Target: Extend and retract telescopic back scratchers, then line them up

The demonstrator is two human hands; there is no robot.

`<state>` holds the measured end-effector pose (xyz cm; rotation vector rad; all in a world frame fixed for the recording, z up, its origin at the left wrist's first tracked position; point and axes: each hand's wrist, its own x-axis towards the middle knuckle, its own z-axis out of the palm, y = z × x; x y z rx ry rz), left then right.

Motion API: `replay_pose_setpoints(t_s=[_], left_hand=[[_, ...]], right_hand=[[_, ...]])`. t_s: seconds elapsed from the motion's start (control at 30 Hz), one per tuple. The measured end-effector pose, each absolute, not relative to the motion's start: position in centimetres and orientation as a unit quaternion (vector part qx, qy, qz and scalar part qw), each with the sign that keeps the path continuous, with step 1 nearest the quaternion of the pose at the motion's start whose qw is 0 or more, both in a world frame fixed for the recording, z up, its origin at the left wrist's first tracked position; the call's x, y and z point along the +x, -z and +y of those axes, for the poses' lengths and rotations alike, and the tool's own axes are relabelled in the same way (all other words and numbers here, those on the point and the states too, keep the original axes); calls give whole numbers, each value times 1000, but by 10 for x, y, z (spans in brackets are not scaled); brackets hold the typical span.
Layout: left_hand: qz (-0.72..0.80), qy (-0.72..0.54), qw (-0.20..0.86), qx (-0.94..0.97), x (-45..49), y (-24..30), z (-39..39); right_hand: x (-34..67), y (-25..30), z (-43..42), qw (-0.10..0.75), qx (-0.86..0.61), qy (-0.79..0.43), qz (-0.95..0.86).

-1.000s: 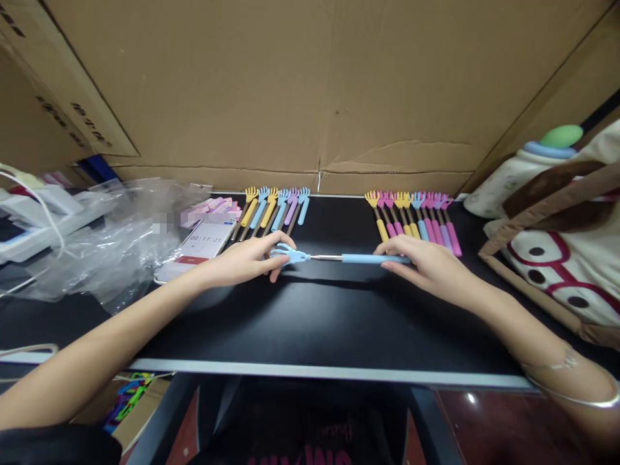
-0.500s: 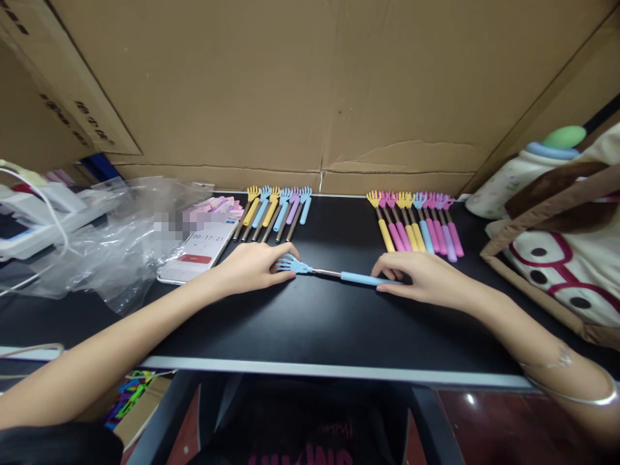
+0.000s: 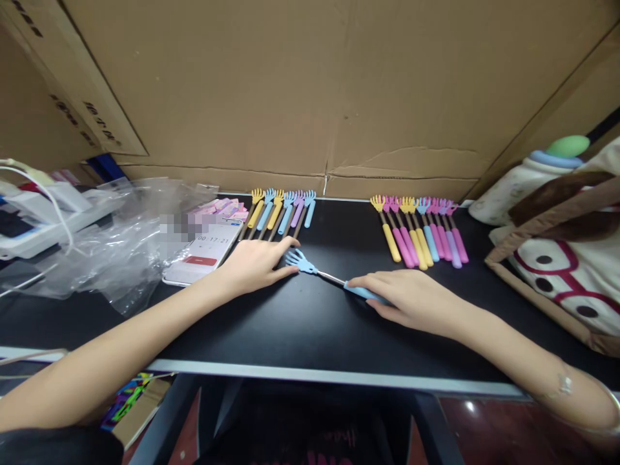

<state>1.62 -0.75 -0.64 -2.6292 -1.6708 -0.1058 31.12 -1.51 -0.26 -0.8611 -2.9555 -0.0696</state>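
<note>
A blue back scratcher lies slantwise over the black desk, its claw to the left and its blue handle to the right. My right hand is closed over the handle and covers its far end. Around the tips of the claw, my left hand has thumb and forefinger apart, without a visible grip. Behind my left hand stands a row of yellow, blue and purple back scratchers. Another row of back scratchers, with pink, yellow, blue and purple handles, lies behind my right hand.
A phone showing a timer and a crumpled clear plastic bag lie at the left, near a white power strip. On the right are a bottle and a fabric bag. Cardboard walls the back.
My right hand has slid left along the handle and taken a fuller hold. The handle end has swung toward me, and my left thumb and forefinger have spread at the claw.
</note>
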Motion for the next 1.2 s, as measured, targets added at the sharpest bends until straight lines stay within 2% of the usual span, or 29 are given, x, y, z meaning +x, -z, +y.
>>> replay_pose_setpoints(t_s=[0.2,0.4,0.6,0.7,0.83,1.0,1.2], left_hand=[[-550,41,56,-832,14,6,-5],[-520,47,64,-850,16,9,-8],[-518,22,47,-854,17,11,-8],[-516,17,44,-856,17,10,-9],[-505,22,54,-861,15,10,-8],[-485,30,47,-873,11,11,-6],[-435,11,38,-899,8,7,-5]], right_hand=[[324,4,-11,29,-357,96,-929],[324,5,1,-12,-419,180,-890],[319,8,26,-56,-480,199,-852],[319,6,38,-35,-480,209,-851],[328,-2,55,15,-423,182,-887],[344,-5,83,37,-349,84,-933],[352,-1,107,43,-361,18,-931]])
